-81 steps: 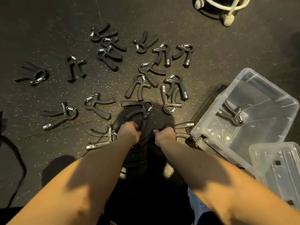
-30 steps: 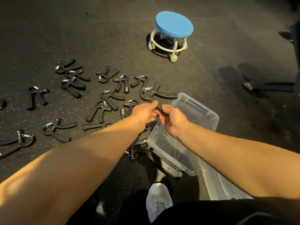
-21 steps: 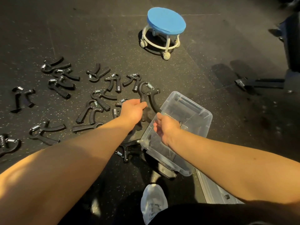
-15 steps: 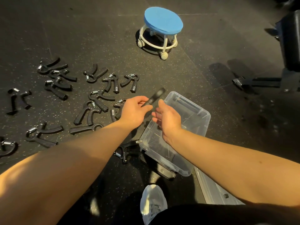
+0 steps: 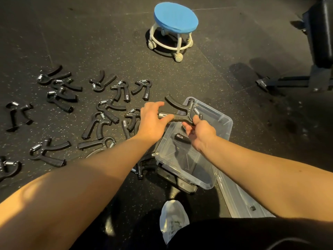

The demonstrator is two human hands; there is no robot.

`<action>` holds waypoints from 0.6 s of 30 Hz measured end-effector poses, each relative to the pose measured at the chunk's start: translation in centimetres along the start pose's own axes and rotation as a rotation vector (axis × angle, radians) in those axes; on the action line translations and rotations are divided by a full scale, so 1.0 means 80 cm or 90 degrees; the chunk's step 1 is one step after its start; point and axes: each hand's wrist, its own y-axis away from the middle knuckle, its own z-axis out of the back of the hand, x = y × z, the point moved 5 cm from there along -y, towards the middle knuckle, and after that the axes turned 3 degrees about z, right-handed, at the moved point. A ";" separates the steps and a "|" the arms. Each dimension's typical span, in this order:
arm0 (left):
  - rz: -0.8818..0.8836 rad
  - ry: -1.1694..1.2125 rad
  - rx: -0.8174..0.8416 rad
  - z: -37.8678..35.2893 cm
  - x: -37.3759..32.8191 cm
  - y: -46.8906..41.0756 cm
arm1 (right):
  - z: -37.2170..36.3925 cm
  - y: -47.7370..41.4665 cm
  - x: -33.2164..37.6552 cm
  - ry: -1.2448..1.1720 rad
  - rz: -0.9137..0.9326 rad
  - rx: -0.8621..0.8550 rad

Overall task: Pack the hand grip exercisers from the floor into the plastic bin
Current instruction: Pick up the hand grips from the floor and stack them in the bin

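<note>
Holding one black hand grip exerciser (image 5: 181, 115) between them, both hands are up over the clear plastic bin (image 5: 226, 123). The left hand (image 5: 152, 121) pinches the end of the lower handle. Its thumb lies along the handle and its fingers (image 5: 156, 105) bend loosely over it. The right hand (image 5: 201, 133) grips the other end, near the metal spring, with its fingers curled tight round that part. The exerciser hangs just above the far left edge of the bin, and its two handles point left.

One more exerciser (image 5: 181, 137) lies inside the bin, under the right hand. It has a small pale tag on the handle end, but the writing is too tiny to read. Some of the exercisers on the floor (image 5: 98, 126) have the same little tags, and those cannot be read either.

These lie spread on the dark speckled floor (image 5: 207, 78) to the left of the bin, some touching each other. The bin is open at the top. A clear lid (image 5: 234, 197) lies flat just beside its near right side. A white shoe (image 5: 173, 218) is near the bin's near end. A blue stool (image 5: 175, 17) on wheels stands well apart, past the bin, with dark floor between them. A black bench (image 5: 320, 33) is far off to the right
</note>
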 end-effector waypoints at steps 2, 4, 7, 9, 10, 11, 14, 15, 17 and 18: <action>0.137 0.170 0.029 -0.013 -0.001 0.002 | 0.011 -0.006 0.003 -0.028 -0.004 -0.017; 0.241 0.327 0.044 -0.032 -0.010 0.008 | 0.022 -0.012 0.006 -0.063 -0.005 -0.036; 0.319 0.433 0.022 -0.059 -0.018 0.015 | 0.042 -0.027 0.005 -0.098 -0.002 -0.067; 0.346 0.455 0.035 -0.081 -0.021 0.020 | 0.057 -0.037 0.002 -0.105 0.003 -0.103; 0.360 0.457 0.041 -0.092 -0.022 0.022 | 0.065 -0.044 -0.002 -0.105 0.002 -0.122; 0.373 0.453 0.046 -0.104 -0.021 0.024 | 0.073 -0.050 -0.006 -0.111 -0.004 -0.139; 0.390 0.440 0.055 -0.140 -0.018 0.031 | 0.087 -0.062 -0.024 -0.116 -0.042 -0.185; 0.400 0.435 0.059 -0.151 -0.014 0.031 | 0.088 -0.063 -0.028 -0.120 -0.051 -0.200; 0.441 0.429 0.064 -0.167 -0.001 0.031 | 0.088 -0.067 -0.035 -0.115 -0.046 -0.223; 0.467 0.436 0.061 -0.174 0.006 0.030 | 0.088 -0.072 -0.040 -0.093 -0.045 -0.225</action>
